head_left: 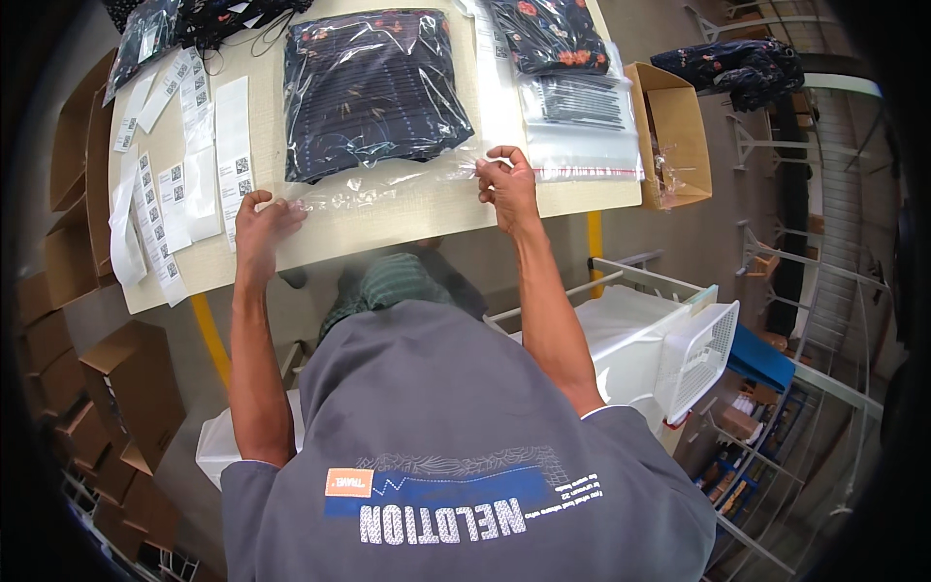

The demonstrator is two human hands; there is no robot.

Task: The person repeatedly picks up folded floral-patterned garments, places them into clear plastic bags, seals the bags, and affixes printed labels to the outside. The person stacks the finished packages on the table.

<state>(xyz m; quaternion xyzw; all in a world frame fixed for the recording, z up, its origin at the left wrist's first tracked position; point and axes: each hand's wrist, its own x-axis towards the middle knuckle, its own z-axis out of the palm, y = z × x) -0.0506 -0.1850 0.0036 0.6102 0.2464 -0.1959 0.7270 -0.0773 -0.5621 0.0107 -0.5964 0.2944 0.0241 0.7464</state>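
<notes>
A folded dark navy garment with a small pattern lies inside a clear plastic bag (373,92) on the pale table. Its open flap (388,186) stretches flat toward me along the table's near edge. At the flap's left end, my left hand (269,228) pinches the plastic. My right hand (508,189) pinches the flap's right end between thumb and fingers, the other fingers curled. Right of my right hand lies a stack of flat clear bags (582,145) with a red line along the near edge. On that stack rests a bagged dark floral garment (550,37).
Strips of printed labels (199,175) cover the table's left side. More dark garments (208,19) lie at the far left. An open cardboard box (669,136) adjoins the table's right edge. White baskets (693,359) stand below right; brown cartons (131,388) stand at left.
</notes>
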